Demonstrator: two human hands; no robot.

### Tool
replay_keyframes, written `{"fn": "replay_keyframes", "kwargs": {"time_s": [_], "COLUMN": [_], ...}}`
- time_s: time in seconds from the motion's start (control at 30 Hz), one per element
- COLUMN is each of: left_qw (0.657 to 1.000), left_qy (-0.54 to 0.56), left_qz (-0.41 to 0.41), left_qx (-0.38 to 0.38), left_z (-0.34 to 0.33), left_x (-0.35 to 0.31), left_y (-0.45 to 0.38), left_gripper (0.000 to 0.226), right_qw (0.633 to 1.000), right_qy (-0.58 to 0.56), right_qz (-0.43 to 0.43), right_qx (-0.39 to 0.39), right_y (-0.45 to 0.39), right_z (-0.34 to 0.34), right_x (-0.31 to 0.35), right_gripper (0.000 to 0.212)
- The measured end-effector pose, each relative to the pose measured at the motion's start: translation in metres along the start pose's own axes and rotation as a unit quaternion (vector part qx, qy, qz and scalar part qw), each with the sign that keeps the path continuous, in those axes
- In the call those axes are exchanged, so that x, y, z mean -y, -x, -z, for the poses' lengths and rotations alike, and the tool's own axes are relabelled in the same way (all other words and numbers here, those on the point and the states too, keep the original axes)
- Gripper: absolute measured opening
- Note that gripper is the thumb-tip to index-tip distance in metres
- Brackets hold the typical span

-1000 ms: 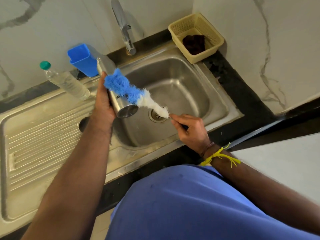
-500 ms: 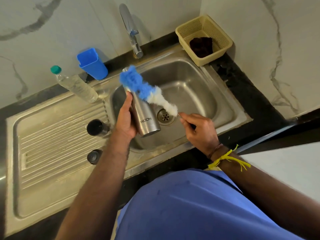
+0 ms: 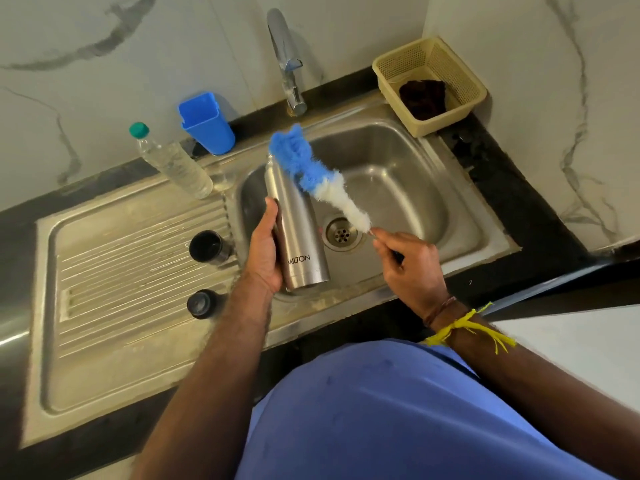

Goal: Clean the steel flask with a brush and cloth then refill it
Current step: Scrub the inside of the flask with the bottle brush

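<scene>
Over sink, centre frame: left hand fingers wrapped round steel flask, now turned upright from earlier tilt, mouth toward 12 o'clock. Right hand fingers pinch brush handle; blue tip at flask mouth, not yet inside. Likely ready for inner scrubbing. Cloth in basket, 1 o'clock.

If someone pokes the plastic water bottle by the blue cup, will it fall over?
Probably, yes. The plastic water bottle is tall and thin, so a poke near its green cap might tip it. It looks round, so it may then roll across the ridged draining board.
</scene>
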State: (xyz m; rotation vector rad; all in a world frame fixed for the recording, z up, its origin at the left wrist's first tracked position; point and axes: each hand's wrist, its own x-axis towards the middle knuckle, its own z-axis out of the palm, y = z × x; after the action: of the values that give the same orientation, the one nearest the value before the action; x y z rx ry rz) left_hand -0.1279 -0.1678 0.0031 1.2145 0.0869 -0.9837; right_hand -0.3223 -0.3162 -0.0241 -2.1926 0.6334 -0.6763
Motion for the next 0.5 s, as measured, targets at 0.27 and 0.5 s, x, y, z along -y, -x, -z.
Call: {"fn": "replay_keyframes", "kwargs": {"time_s": [0.27, 0.5], "left_qw": [1.0, 1.0], "left_qy": [-0.026, -0.022], "left_qz": [0.001, -0.007], "left_qx": [0.003, 0.004], "left_z": [0.004, 0.012], "left_x": [-0.002, -0.021], "left_y": [-0.006, -0.018], "left_gripper": [0.055, 0.074], "right_qw": [0.998, 0.997], "right_qy": [-0.001, -0.017], "right_qz": [0.053, 0.063], "right_qx": [0.028, 0.039], "right_y": [0.02, 0.03], "right_z": [0.004, 0.003], "right_x": [-0.015, -0.019], "right_gripper": [0.031, 0.03]}}
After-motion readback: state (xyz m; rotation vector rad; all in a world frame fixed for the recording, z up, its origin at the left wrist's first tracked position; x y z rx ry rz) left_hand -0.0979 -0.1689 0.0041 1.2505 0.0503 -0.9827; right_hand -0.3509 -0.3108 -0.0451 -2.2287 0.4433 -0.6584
